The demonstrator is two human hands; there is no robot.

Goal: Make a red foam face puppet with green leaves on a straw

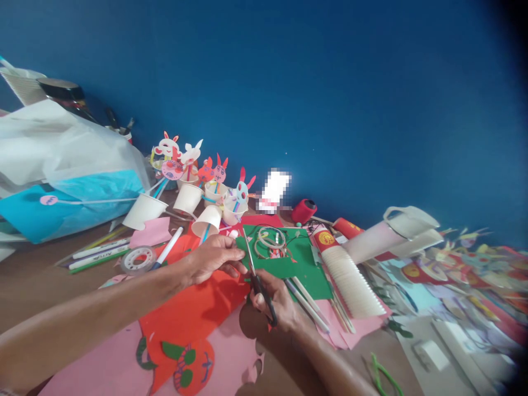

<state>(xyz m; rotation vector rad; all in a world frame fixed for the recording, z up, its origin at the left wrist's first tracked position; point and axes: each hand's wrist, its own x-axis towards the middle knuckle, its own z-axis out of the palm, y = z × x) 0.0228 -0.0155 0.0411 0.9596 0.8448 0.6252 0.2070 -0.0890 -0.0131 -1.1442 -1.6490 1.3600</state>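
Observation:
My right hand grips black-handled scissors, their blades slanting up and away over the green paper. Just left of the blades is my left hand, thumb and fingers drawn together; whatever they pinch is too small to make out. Beneath both hands lie a red-orange sheet and a green sheet. Close to me, an orange paper face with green eye pieces rests on pink paper.
Paper cups with animal-face straws stand at the back. Left are a tape roll, markers and a plastic bag. A stack of cups, a pitcher and a red thread spool sit right, before a blue wall.

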